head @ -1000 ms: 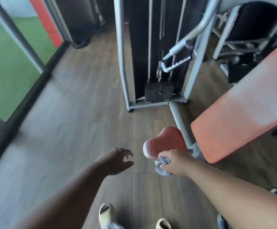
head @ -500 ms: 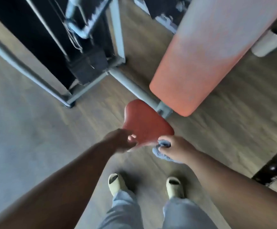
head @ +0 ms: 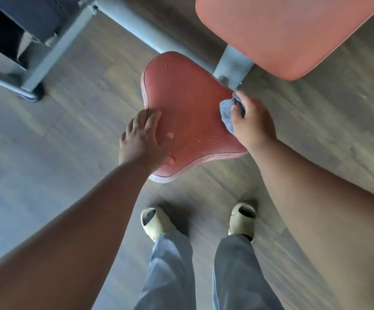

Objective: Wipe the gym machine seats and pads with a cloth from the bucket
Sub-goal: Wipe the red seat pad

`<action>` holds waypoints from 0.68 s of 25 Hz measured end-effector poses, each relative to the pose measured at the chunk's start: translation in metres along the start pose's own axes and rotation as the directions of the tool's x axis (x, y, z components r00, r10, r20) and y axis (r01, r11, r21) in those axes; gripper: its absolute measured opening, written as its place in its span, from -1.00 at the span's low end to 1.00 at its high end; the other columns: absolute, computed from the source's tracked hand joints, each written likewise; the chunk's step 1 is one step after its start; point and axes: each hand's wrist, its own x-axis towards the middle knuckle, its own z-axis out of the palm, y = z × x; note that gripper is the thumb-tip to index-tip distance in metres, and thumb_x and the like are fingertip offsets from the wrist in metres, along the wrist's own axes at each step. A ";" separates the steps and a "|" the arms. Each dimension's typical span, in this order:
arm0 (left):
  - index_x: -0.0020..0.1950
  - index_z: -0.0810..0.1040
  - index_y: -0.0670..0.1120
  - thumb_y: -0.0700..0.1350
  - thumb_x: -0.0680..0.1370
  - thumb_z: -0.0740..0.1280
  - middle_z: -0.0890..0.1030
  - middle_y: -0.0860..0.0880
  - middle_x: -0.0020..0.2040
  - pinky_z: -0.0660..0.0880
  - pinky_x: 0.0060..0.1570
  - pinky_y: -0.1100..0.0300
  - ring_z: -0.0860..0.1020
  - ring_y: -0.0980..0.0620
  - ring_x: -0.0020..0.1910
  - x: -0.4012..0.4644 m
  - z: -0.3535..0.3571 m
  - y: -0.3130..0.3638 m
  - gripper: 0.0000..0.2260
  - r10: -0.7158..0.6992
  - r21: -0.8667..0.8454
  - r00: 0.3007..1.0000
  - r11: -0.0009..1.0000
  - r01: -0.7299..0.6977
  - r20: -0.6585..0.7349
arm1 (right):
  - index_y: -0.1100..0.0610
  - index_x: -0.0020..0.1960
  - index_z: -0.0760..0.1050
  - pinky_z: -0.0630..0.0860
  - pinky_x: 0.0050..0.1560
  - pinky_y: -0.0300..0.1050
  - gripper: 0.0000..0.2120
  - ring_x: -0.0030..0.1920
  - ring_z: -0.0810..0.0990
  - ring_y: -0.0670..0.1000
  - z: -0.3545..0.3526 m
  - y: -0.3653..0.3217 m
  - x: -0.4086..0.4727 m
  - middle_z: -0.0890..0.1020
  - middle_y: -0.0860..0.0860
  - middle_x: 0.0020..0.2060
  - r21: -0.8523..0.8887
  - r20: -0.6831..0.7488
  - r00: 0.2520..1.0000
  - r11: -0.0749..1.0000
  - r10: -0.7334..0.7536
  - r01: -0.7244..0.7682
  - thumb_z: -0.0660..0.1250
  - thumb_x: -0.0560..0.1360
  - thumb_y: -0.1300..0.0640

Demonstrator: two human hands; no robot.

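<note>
A red heart-shaped machine seat [head: 188,104] sits just in front of me, its surface speckled with small droplets. My left hand [head: 144,139] lies flat on the seat's left side with fingers spread. My right hand [head: 252,120] grips a bunched grey-blue cloth [head: 227,110] and presses it against the seat's right edge. A large orange back pad [head: 288,32] slopes away at the upper right. No bucket is in view.
The machine's grey steel frame [head: 136,30] runs diagonally behind the seat, with a post [head: 234,66] under the pad. A dark weight stack [head: 20,21] and its base foot [head: 33,92] stand at upper left. My two feet in pale slides [head: 155,222] stand on wood flooring.
My view has tilted down and closer to the seat. My left hand moved from the seat's front edge onto its top. My right hand with the cloth slid from the front to the right edge.
</note>
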 end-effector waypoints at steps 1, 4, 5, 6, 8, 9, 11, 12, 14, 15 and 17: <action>0.51 0.27 0.12 0.22 0.53 0.22 0.27 0.03 0.52 0.29 0.36 -0.12 0.31 -0.10 0.44 -0.001 0.007 0.000 -0.44 -0.022 -0.027 0.999 0.999 0.022 -0.033 | 0.09 0.38 0.48 0.46 0.25 0.06 -0.61 0.28 0.52 0.16 0.015 0.005 0.002 0.59 0.09 0.26 -0.042 -0.037 0.998 0.998 -0.054 0.052 0.19 0.58 0.08; 0.45 0.35 0.16 0.22 0.50 0.27 0.32 0.12 0.47 0.38 0.27 -0.07 0.41 -0.05 0.35 -0.003 0.014 0.001 -0.48 -0.072 -0.088 0.989 0.994 0.061 -0.126 | 0.13 0.35 0.49 0.42 0.29 0.14 -0.64 0.31 0.50 0.25 0.044 0.006 -0.024 0.55 0.20 0.29 -0.141 -0.057 0.945 0.940 -0.321 0.311 0.20 0.59 0.09; 0.44 0.37 0.16 0.21 0.49 0.29 0.33 0.13 0.46 0.39 0.25 -0.07 0.42 -0.04 0.34 -0.004 0.014 0.002 -0.48 -0.081 -0.103 0.986 0.992 0.067 -0.145 | 0.12 0.40 0.48 0.36 0.38 0.17 -0.63 0.37 0.45 0.25 0.044 0.013 -0.038 0.50 0.20 0.37 -0.154 0.001 0.909 0.898 -0.416 0.411 0.19 0.62 0.08; 0.43 0.38 0.17 0.20 0.48 0.31 0.34 0.14 0.45 0.40 0.24 -0.07 0.43 -0.04 0.33 -0.005 0.014 0.003 -0.49 -0.083 -0.107 0.984 0.992 0.067 -0.156 | 0.11 0.44 0.45 0.32 0.44 0.17 -0.61 0.42 0.41 0.24 0.038 0.026 -0.049 0.46 0.18 0.43 -0.172 0.064 0.872 0.855 -0.485 0.489 0.17 0.64 0.07; 0.42 0.39 0.17 0.20 0.48 0.32 0.35 0.14 0.45 0.42 0.23 -0.08 0.44 -0.04 0.32 -0.007 0.014 0.003 -0.49 -0.080 -0.104 0.983 0.993 0.063 -0.165 | 0.14 0.45 0.43 0.34 0.42 0.15 -0.59 0.41 0.40 0.23 0.022 0.055 -0.041 0.45 0.19 0.43 -0.196 0.085 0.865 0.842 -0.495 0.502 0.14 0.64 0.10; 0.42 0.40 0.18 0.19 0.48 0.32 0.35 0.14 0.45 0.43 0.22 -0.09 0.44 -0.04 0.32 -0.007 0.015 0.003 -0.50 -0.084 -0.103 0.982 0.992 0.067 -0.172 | 0.17 0.42 0.43 0.38 0.37 0.17 -0.59 0.36 0.43 0.24 0.019 0.062 -0.025 0.48 0.20 0.38 -0.191 0.056 0.903 0.883 -0.425 0.428 0.13 0.61 0.11; 0.42 0.40 0.19 0.19 0.49 0.31 0.35 0.15 0.45 0.45 0.21 -0.10 0.44 -0.03 0.33 -0.007 0.016 0.004 -0.51 -0.093 -0.109 0.979 0.991 0.074 -0.180 | 0.19 0.36 0.44 0.46 0.19 0.23 -0.59 0.24 0.47 0.26 0.029 0.048 0.009 0.54 0.21 0.25 -0.215 -0.014 0.976 0.954 -0.220 0.212 0.10 0.57 0.10; 0.42 0.41 0.19 0.18 0.49 0.31 0.35 0.16 0.45 0.45 0.21 -0.09 0.44 -0.02 0.33 -0.007 0.017 0.003 -0.52 -0.095 -0.115 0.979 0.991 0.074 -0.182 | 0.17 0.36 0.44 0.46 0.18 0.25 -0.58 0.25 0.47 0.26 0.039 0.026 0.014 0.54 0.21 0.25 -0.226 -0.037 0.985 0.961 -0.169 0.156 0.10 0.57 0.06; 0.41 0.42 0.19 0.18 0.48 0.30 0.36 0.16 0.45 0.46 0.20 -0.08 0.44 -0.01 0.33 -0.007 0.018 0.001 -0.51 -0.092 -0.128 0.977 0.989 0.068 -0.193 | 0.09 0.44 0.40 0.35 0.38 0.24 -0.57 0.41 0.40 0.24 0.056 -0.006 -0.006 0.47 0.18 0.41 -0.211 0.009 0.964 0.941 -0.267 0.263 0.10 0.62 0.01; 0.41 0.42 0.19 0.19 0.47 0.28 0.37 0.16 0.44 0.48 0.19 -0.08 0.44 0.00 0.33 -0.007 0.018 0.001 -0.51 -0.088 -0.131 0.976 0.989 0.063 -0.200 | 0.06 0.50 0.37 0.25 0.47 0.21 -0.56 0.48 0.33 0.22 0.057 -0.005 -0.024 0.40 0.15 0.48 -0.201 0.065 0.925 0.903 -0.373 0.379 0.09 0.65 0.00; 0.41 0.43 0.18 0.20 0.46 0.26 0.37 0.16 0.44 0.49 0.16 -0.09 0.44 0.01 0.33 -0.008 0.018 0.002 -0.50 -0.083 -0.131 0.975 0.990 0.057 -0.208 | 0.07 0.54 0.31 0.18 0.53 0.17 -0.55 0.53 0.27 0.18 0.039 0.024 -0.052 0.33 0.10 0.53 -0.203 0.172 0.844 0.820 -0.508 0.535 0.04 0.69 0.01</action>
